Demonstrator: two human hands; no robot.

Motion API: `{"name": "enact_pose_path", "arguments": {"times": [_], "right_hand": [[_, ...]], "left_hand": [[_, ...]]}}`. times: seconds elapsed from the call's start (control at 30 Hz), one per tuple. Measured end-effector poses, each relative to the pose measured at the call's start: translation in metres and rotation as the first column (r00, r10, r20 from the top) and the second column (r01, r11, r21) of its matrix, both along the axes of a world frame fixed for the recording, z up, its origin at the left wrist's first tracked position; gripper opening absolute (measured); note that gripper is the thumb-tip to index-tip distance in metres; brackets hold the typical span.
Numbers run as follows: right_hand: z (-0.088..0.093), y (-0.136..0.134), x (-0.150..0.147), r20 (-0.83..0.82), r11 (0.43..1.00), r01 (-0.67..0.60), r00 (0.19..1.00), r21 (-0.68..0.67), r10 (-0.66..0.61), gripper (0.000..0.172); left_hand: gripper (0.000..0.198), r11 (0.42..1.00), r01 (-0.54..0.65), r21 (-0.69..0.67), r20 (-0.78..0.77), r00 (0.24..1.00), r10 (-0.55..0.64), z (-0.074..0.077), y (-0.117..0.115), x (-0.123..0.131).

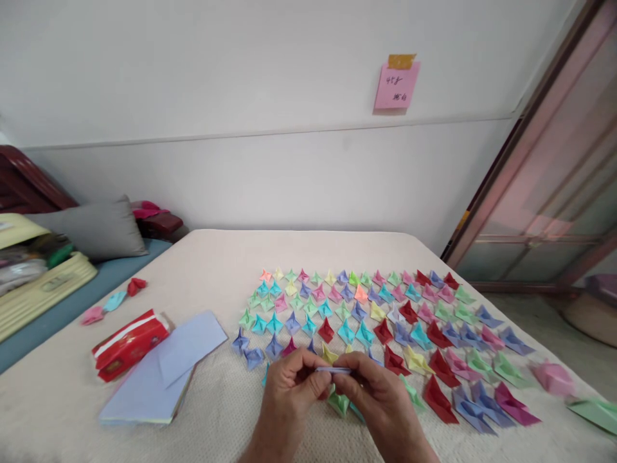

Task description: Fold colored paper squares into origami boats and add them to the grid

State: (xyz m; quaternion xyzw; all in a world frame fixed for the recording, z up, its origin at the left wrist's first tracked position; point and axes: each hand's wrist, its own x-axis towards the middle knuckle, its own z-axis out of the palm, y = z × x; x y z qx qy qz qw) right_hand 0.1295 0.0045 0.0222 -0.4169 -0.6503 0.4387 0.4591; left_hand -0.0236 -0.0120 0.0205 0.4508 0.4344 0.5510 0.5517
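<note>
Between both hands is a small folded piece of lavender paper (333, 370), seen almost edge-on. My left hand (295, 392) pinches its left end between thumb and forefinger. On the other end, the fingers of my right hand (373, 392) are closed in a similar pinch. Rows of small folded paper shapes (346, 331) in many colours cover the table beyond and beside the hands. A green folded shape (339, 403) lies just under the fingers, partly hidden by them.
A stack of lavender paper sheets (139, 389) lies at left, beside a red packet (130, 344). Several crumpled-looking paper pieces (114, 300) sit behind it. A pink paper piece (554, 377) is near the right edge. A pink note (396, 87) is taped to the wall.
</note>
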Motion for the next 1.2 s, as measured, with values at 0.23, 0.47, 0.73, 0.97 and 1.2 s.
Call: {"name": "enact_pose_path", "arguments": {"times": [0.23,0.47,0.73,0.97,1.2], "right_hand": [[0.001,-0.004,0.000,0.016,0.998,0.039,0.999,0.052,-0.039,0.026],[0.008,-0.002,-0.004,-0.185,0.976,-0.073,0.982,-0.207,0.034,0.028],[0.006,-0.003,-0.001,-0.135,0.985,0.038,0.989,-0.167,-0.062,0.029],[0.001,-0.004,-0.009,-0.109,0.993,0.059,0.992,-0.104,-0.071,0.030],[0.000,0.003,-0.009,-0.268,0.915,-0.001,0.956,-0.404,-0.117,0.032]], "left_hand": [[0.019,0.997,-0.061,0.055,-0.039,0.997,0.063,0.003,-0.002,0.002],[0.020,0.998,-0.060,-0.015,0.094,0.994,0.061,-0.001,0.001,0.000],[0.027,0.998,0.039,-0.054,-0.015,0.999,-0.040,0.006,0.005,0.005],[0.030,0.997,-0.046,-0.068,-0.123,0.992,0.038,0.011,0.000,0.006],[0.035,0.991,-0.033,-0.128,-0.037,0.999,0.028,0.003,0.005,0.008]]}}
